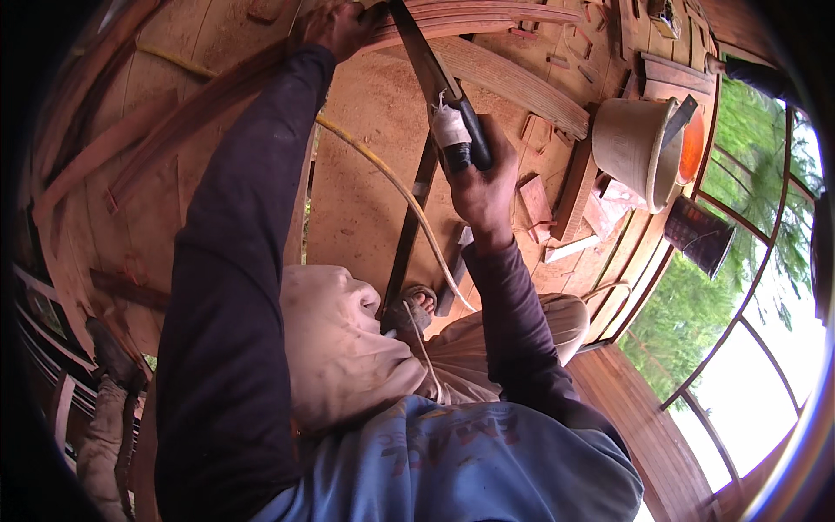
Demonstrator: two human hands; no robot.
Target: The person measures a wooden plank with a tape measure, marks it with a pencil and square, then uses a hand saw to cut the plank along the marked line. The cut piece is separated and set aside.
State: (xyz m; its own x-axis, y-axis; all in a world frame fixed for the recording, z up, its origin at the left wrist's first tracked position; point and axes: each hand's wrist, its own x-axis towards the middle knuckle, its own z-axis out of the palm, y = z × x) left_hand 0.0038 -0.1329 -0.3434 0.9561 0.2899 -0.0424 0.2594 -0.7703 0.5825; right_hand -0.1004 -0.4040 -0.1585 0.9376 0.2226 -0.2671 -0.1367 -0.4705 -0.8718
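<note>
My right hand [487,178] is wrapped round the taped handle of a hand saw [426,61]. White and black tape covers part of that handle, and the blade runs up to the top edge of the view; its teeth are too small to make out. At the blade's far end lie several long, reddish wooden strips [474,12], bundled side by side. My left hand [337,28] grips these strips just left of the blade, its fingers partly hidden at the top edge. A broad, curved-looking plank [513,83] lies beneath, to the right.
A yellow hose [374,161] crosses the plank floor near my foot [422,300]. To the right stand a whitish bucket [631,143] with a blade in it and a dark bucket [698,235]. Wood offcuts [537,204] are scattered. Another person's arm [761,80] and a leg [104,426] show.
</note>
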